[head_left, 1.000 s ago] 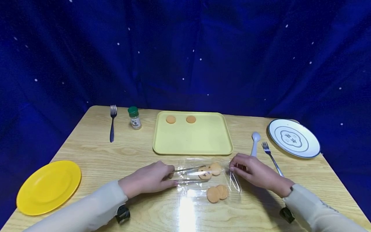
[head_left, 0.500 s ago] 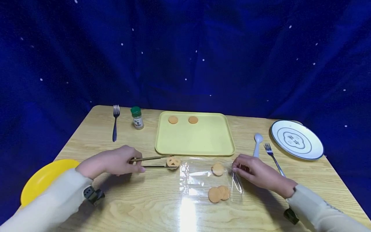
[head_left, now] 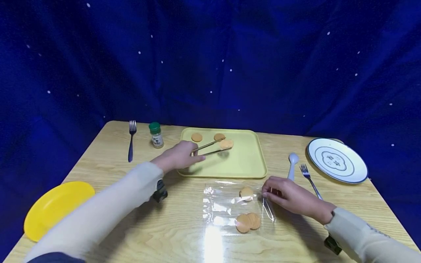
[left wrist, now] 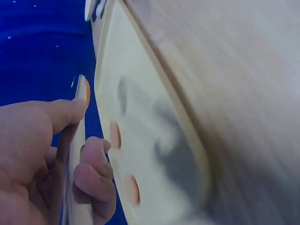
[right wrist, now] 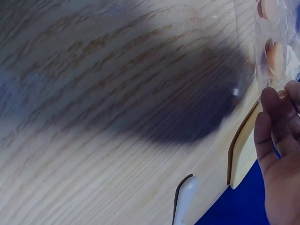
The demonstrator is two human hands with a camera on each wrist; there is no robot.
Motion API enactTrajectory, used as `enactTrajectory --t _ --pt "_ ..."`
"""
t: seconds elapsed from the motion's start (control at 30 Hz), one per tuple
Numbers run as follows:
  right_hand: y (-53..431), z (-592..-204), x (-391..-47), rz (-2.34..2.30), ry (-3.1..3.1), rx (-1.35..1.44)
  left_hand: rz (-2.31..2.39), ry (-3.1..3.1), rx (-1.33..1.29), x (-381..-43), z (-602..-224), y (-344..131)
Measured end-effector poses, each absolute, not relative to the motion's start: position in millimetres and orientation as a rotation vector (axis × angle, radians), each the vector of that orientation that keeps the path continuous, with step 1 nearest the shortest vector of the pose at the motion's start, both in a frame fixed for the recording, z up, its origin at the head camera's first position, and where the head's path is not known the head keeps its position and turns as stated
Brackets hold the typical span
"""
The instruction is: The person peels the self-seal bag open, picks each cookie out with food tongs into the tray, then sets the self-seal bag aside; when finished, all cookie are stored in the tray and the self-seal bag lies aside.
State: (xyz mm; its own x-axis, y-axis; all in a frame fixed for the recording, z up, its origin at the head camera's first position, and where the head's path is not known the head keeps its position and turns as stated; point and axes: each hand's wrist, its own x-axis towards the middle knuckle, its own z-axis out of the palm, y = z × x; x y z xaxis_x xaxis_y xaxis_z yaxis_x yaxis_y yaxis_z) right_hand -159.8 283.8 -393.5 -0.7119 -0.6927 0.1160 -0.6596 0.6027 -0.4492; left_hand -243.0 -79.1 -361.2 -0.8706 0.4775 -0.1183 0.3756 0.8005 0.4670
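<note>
My left hand grips metal tongs, which pinch a round, pale orange cookie above the yellow tray. In the left wrist view that cookie shows edge-on beyond the thumb, its shadow on the tray. Two similar cookies, a left one and a right one, lie along the tray's far side. In front of the tray a clear plastic bag lies flat, with several cookies inside. My right hand pinches the bag's right edge between thumb and fingers.
At the left stand a yellow plate, a fork and a green-capped shaker. To the right lie a pale spoon, another fork and a white patterned plate near the table edge. A blue curtain hangs behind.
The tongs took a cookie with a face pattern from the bag, drew it out to the left, then carried it up and right over the tray. My right hand stays at the bag.
</note>
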Motion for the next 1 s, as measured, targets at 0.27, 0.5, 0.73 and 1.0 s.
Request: enactTrajectory --t 0.27,0.5,0.73,1.0 --pt "279.5 -388.8 -163.6 -0.719 2.728 -1.208 0.679 2.746 0.412 -274.3 -369.1 -19.1" --pt "279.3 -388.8 -164.8 -0.737 2.723 -1.215 0.687 2.751 0.244 -280.4 -373.6 2.5" --pt "282.1 -395.0 -160.2 -0.742 2.704 -1.219 0.721 2.748 0.243 -273.6 -384.3 10.4" --pt "286.2 -395.1 -160.3 -0.739 2.729 -1.184 0.746 2.785 0.447 -254.2 -353.6 -9.1"
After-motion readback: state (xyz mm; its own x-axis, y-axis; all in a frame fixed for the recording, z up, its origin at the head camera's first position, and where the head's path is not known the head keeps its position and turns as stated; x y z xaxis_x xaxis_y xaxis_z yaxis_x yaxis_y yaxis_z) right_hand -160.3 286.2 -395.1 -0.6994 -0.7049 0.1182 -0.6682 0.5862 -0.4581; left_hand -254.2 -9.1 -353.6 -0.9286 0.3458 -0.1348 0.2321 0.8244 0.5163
